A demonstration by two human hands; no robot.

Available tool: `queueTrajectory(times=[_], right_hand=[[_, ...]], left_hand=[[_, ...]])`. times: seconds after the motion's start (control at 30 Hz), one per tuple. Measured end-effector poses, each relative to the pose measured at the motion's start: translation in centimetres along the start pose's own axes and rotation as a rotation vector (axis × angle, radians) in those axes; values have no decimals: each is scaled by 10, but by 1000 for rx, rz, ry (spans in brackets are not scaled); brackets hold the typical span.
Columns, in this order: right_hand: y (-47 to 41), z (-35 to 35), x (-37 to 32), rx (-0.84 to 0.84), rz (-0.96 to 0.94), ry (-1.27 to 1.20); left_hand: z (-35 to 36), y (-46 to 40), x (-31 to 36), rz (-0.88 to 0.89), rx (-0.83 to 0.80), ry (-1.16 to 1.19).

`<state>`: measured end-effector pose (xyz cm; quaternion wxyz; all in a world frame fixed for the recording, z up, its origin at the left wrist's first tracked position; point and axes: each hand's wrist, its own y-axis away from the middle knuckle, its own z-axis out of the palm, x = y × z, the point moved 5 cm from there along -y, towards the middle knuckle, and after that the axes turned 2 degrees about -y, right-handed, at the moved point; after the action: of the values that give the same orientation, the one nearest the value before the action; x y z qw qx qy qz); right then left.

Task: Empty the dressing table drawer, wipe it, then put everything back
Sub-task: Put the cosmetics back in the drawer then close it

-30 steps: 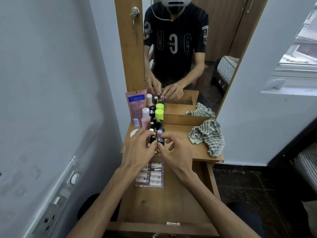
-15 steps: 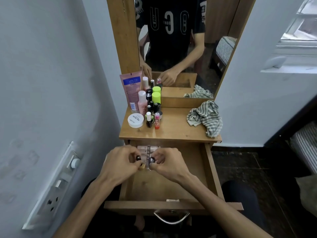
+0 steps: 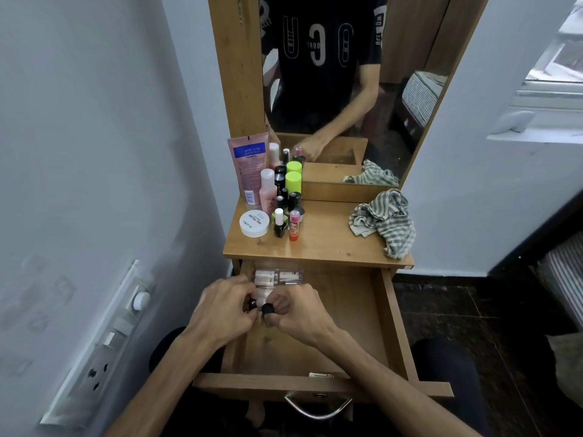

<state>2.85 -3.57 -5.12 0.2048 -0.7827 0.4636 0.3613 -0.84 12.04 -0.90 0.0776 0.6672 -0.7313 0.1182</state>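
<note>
Hands meet over the open drawer (image 3: 372,313), near its back left corner. Left hand (image 3: 220,310) pinches a small dark-capped bottle (image 3: 252,303); right hand (image 3: 299,313) pinches another black-capped bottle (image 3: 267,309), the two almost touching. Just behind the fingers a clear plastic case (image 3: 285,276) lies against the drawer's back edge. On the tabletop (image 3: 325,244), cosmetics (image 3: 277,197) crowd the back left corner, and a striped cloth (image 3: 385,222) sits at the right edge.

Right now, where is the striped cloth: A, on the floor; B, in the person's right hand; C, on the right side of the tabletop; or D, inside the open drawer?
C: the striped cloth lies bunched on the right side of the tabletop, above the open drawer.
</note>
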Motion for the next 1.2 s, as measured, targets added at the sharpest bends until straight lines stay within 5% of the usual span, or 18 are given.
queueTrajectory(times=[0.23,0.43,0.53,0.67,1.0,1.2], right_hand=[[13,-21,-6,33,-75,-9],[-7,-102,-39,533,-186,16],[-29,-128,-54,668,-211,193],[-50,-128,-58,546,-165,262],[-28,-129,-56,488,-210,104],[27,-110,-39,272,-121,-34]], left_hand=[[-12,0,2,19,76,63],[-62,-40,34,30,385,216],[-76,-76,50,52,405,171],[-71,-103,56,24,309,87],[-81,-64,47,-8,357,145],[-68,-8,37,0,54,284]])
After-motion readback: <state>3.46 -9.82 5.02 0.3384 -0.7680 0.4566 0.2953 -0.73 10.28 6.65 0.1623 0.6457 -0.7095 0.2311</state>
